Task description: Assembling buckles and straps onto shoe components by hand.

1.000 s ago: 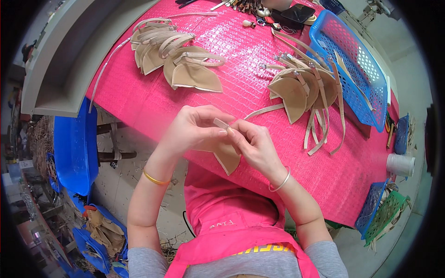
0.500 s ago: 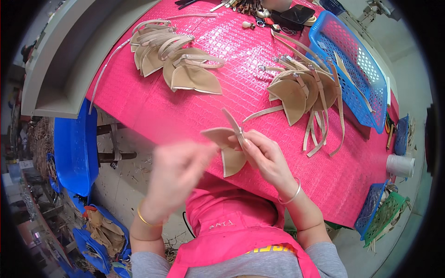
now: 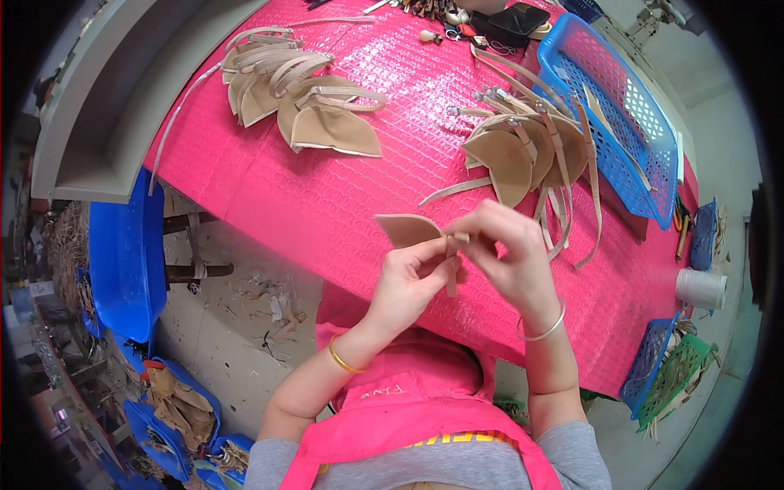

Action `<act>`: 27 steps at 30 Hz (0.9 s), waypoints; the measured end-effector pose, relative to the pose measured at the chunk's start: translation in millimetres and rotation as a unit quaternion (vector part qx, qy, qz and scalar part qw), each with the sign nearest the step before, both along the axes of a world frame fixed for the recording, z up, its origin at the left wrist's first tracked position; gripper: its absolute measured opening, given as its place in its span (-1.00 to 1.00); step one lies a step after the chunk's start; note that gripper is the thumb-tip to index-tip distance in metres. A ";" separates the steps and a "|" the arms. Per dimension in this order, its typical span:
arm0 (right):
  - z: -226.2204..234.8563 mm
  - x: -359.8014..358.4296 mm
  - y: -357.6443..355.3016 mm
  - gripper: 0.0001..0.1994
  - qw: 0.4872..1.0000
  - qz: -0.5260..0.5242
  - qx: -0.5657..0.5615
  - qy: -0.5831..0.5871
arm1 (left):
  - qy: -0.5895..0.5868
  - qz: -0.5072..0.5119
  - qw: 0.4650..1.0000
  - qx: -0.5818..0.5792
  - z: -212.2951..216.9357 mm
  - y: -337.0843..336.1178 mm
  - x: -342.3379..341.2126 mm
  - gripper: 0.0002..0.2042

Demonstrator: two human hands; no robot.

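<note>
Both hands are raised above the near edge of the pink textured table (image 3: 327,204), working together on one tan, leaf-shaped leather piece (image 3: 406,229) with a narrow tan strap (image 3: 451,265) hanging from its pointed end. The step in hand looks like fitting or threading that strap at the tip of the piece. The left hand (image 3: 412,282) has its fingers closed on the piece from below, pinching it near the tip, so the broad part juts out up and to the left, clear of the fingers. The right hand (image 3: 510,261) has its fingers pinched shut on the strap's upper end, just beside the left thumb. The next move probably calls for a steady left grip while the right fingers pull or feed the strap. Finished-looking tan pieces lie in two piles, one far left (image 3: 302,90) and one beside the blue plastic basket (image 3: 629,131).
</note>
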State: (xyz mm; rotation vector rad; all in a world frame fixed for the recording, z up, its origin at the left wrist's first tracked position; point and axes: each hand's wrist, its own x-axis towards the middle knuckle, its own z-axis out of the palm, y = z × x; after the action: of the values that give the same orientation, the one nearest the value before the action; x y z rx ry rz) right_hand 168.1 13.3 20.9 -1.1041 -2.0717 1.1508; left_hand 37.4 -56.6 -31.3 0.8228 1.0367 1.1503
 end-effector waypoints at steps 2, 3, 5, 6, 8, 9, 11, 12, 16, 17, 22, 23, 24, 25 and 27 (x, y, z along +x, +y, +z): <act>-6.4 5.7 -9.7 -0.74 0.986 0.067 0.153 -0.001 | -0.349 0.011 0.933 -0.084 0.2 1.6 -4.7 -0.79; -13.2 7.3 -13.5 -0.70 0.967 0.072 0.240 0.043 | -0.377 0.038 0.919 -0.106 10.0 3.8 -5.8 -0.75; -24.3 16.2 -19.0 -0.70 0.949 0.086 0.302 0.029 | -0.307 0.053 0.945 -0.097 12.6 4.8 -3.6 -0.74; -28.3 18.7 -22.1 -0.71 0.926 0.098 0.365 0.016 | -0.232 0.065 0.967 -0.086 12.6 4.8 -3.5 -0.73; -30.7 19.2 -26.6 -0.72 0.925 0.094 0.369 0.014 | -0.199 0.071 0.975 -0.071 9.1 5.0 0.0 -0.72; -30.8 19.2 -28.1 -0.73 0.925 0.091 0.370 0.009 | -0.198 0.085 0.975 -0.058 7.1 4.6 1.1 -0.73; -30.2 18.1 -30.0 -0.73 0.925 0.086 0.369 0.004 | -0.197 0.099 0.974 -0.046 6.9 3.9 2.7 -0.74; -29.4 17.4 -29.7 -0.74 0.924 0.093 0.372 0.005 | -0.183 0.117 0.975 -0.036 9.8 4.0 3.9 -0.75; -25.6 15.7 -28.5 -0.76 0.919 0.103 0.381 0.009 | -0.156 0.139 0.978 -0.022 12.7 3.8 5.6 -0.75; -25.0 15.1 -28.4 -0.76 0.919 0.104 0.381 0.010 | -0.156 0.140 0.978 -0.023 12.4 2.8 4.8 -0.75; -26.1 7.6 -34.1 -0.75 0.962 -0.004 0.262 0.073 | -0.046 0.109 0.991 0.060 9.8 -1.5 -0.5 -0.75; -21.0 1.5 -31.8 -0.78 0.966 -0.026 0.244 0.080 | -0.046 0.108 0.991 0.060 11.4 -2.8 0.3 -0.75; -19.4 -3.4 -28.9 -0.78 0.966 -0.027 0.245 0.080 | -0.049 0.113 0.991 0.059 15.1 -3.7 0.4 -0.74; -18.5 -7.5 -26.2 -0.80 0.963 -0.023 0.255 0.090 | -0.052 0.117 0.990 0.059 17.2 -4.8 0.2 -0.74; -17.0 -10.5 -23.8 -0.85 0.962 -0.026 0.252 0.103 | -0.046 0.110 0.991 0.062 14.8 -7.6 -2.4 -0.73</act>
State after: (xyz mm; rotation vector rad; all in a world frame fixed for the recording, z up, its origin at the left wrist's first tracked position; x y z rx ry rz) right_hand 157.6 -10.4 3.9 -0.7503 -1.9987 0.6237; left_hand 35.1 -64.2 -16.5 0.7584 1.0038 1.4390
